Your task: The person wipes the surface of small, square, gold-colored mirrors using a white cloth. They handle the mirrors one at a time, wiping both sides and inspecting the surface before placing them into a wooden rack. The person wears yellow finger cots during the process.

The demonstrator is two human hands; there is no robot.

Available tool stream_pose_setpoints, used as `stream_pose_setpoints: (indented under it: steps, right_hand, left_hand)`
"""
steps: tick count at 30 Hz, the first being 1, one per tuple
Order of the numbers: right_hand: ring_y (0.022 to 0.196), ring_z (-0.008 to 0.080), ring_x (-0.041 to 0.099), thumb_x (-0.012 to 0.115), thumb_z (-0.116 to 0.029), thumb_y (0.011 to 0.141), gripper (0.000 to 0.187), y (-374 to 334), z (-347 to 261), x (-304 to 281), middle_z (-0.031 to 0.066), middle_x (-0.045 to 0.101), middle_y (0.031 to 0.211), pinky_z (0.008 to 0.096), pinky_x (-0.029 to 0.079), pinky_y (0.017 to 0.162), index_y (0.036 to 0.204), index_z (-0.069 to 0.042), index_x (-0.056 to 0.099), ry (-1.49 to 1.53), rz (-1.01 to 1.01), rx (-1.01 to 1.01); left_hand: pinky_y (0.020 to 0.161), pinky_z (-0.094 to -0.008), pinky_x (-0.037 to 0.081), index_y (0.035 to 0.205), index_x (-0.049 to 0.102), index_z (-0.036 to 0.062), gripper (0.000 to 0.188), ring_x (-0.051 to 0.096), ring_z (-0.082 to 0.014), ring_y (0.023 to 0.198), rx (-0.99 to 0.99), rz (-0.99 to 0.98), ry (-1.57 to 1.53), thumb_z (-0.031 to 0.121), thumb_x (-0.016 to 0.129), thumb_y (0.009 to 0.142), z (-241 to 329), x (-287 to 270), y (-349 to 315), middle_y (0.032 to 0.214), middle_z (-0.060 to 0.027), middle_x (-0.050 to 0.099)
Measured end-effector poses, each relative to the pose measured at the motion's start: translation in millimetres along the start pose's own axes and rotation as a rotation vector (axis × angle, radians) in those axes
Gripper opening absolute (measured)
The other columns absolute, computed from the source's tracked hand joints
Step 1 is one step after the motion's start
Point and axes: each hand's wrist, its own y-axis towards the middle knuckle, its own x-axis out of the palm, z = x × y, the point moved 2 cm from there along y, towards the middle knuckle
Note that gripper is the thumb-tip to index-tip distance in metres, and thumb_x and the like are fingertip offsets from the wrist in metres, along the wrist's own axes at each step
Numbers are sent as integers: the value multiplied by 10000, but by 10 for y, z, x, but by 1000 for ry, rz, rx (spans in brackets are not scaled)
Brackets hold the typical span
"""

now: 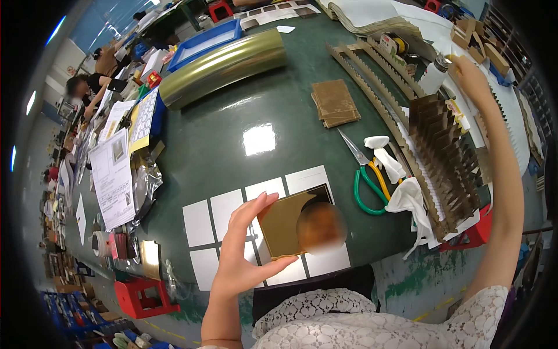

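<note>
My left hand (pixel 241 247) grips a shiny bronze mirror-like plate (pixel 282 224) by its opposite edges, thumb below and fingers above. Its surface reflects a blurred round shape. Beneath it, pale rectangular sheets (pixel 197 224) lie in rows, partly covered by the plate and hand. Far to the right, my right arm stretches out. My right hand (pixel 468 72) has its fingers curled at the top of a white bottle (pixel 433 75) with a dark cap; the fingertips are small and partly hidden.
Green-and-yellow-handled scissors (pixel 372 183) lie beside white cloth pieces (pixel 407 200). Toothed brown racks (pixel 444 163) line the right side. Brown squares (pixel 336 103) are stacked mid-table. A gold-green roll (pixel 224 67) lies at the back, before a blue tray (pixel 203 43). Papers (pixel 113 177) cover the left edge.
</note>
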Motion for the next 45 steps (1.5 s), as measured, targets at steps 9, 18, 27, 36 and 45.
stream_pose_setpoints:
  steps: [9, 18, 27, 36, 45]
  right_hand:
    - [660, 254, 576, 605, -86, 765, 91, -1976, -1693, -934, 73, 501, 777, 365, 460, 518, 853, -108, 616, 418, 117, -643]
    - [647, 207, 540, 643, -159, 755, 143, -2359, -1833, -840, 51, 462, 778, 334, 418, 529, 889, -111, 658, 486, 50, -720]
    - [638, 158, 534, 675, -198, 728, 162, -2653, -1950, -810, 41, 507, 834, 275, 419, 507, 883, -152, 655, 537, 26, -826]
    - [641, 146, 530, 690, -226, 717, 173, -2780, -1927, -850, 38, 482, 811, 267, 408, 490, 863, -147, 641, 518, -5, -854]
    - [647, 185, 541, 644, -187, 740, 165, -2499, -1982, -797, 45, 451, 783, 313, 420, 515, 883, -103, 643, 406, 68, -752]
  left_hand:
    - [1022, -385, 394, 1434, 399, 54, 955, 509, -279, 1219, 102, -103, -86, 133, 874, 609, 71, 267, 5, 1342, -132, 558]
    - [1031, -387, 403, 1435, 404, 44, 953, 516, -275, 1218, 114, -180, -131, 122, 869, 606, 198, 334, -29, 1338, -134, 562]
    - [1038, -388, 394, 1431, 407, 34, 961, 522, -269, 1223, 118, -117, -136, 124, 873, 595, 101, 303, -96, 1312, -150, 567]
    - [1045, -393, 388, 1430, 412, 46, 967, 523, -265, 1223, 92, -137, -140, 127, 877, 586, 77, 309, -106, 1314, -133, 571]
    - [1063, -411, 372, 1409, 431, 47, 907, 513, -286, 1240, 122, -196, -135, 107, 867, 616, 200, 345, -149, 1318, -123, 579]
